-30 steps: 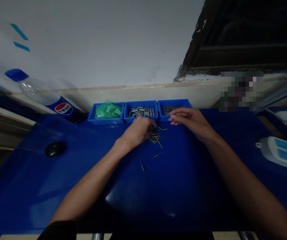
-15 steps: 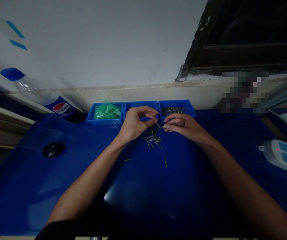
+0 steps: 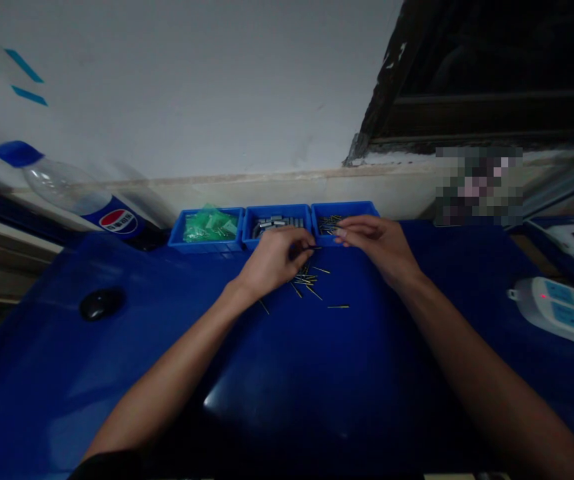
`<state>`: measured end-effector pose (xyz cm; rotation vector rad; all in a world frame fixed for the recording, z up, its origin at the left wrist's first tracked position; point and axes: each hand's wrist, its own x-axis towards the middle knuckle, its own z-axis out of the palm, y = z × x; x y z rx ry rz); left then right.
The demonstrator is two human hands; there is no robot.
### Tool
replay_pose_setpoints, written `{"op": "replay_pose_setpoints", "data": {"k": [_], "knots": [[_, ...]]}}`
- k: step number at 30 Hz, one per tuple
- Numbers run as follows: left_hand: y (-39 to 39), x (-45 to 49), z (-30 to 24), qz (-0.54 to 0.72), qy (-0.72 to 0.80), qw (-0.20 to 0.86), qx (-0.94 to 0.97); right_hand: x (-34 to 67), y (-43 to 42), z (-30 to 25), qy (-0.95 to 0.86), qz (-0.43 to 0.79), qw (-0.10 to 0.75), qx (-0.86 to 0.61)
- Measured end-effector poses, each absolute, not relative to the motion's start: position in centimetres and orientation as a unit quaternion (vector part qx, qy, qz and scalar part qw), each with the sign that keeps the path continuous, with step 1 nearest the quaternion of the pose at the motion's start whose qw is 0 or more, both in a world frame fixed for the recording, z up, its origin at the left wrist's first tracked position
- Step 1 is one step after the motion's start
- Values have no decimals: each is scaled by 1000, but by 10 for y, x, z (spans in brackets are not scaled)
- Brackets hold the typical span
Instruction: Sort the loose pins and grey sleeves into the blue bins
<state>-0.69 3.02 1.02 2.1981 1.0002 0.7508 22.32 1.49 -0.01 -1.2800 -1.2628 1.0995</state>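
Observation:
My left hand (image 3: 281, 257) is closed in a pinch, and a thin metal pin (image 3: 318, 248) sticks out from its fingertips to the right. Below those fingers lies a loose pile of thin gold-and-dark metal pins (image 3: 307, 279), partly hidden by the hand. Thumb and forefinger of my right hand (image 3: 374, 243) are pinched together at the front of the right blue box (image 3: 374, 208); what they hold, if anything, is too small to make out. More such pins lie inside that box. Single pins lie apart on the blue table (image 3: 287, 373), one (image 3: 338, 307) to the right of the pile.
The middle blue box (image 3: 249, 217) holds grey metal pieces, the left blue box (image 3: 173, 235) green plastic bags. A cola bottle (image 3: 91, 203) and a black mouse (image 3: 99, 305) are on the left. On the right lies a power strip (image 3: 557, 310). A wall stands behind.
My right hand has moved up, away from my left hand, to the right box. My left hand has dropped slightly, uncovering the middle box's contents. Loose pins around the pile lie differently.

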Motion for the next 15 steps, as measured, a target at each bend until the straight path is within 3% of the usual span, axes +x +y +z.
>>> {"op": "replay_pose_setpoints", "data": {"k": [4,8,15], "knots": [[11,8,5,121,237,258,929,231,16,5,-526,431,507,-529],[-10,29,-8,66,243,143,957,230,15,9,-530,438,497,-529],[-10,33,-16,43,264,79,960,230,16,5,-542,450,482,-521]]}}
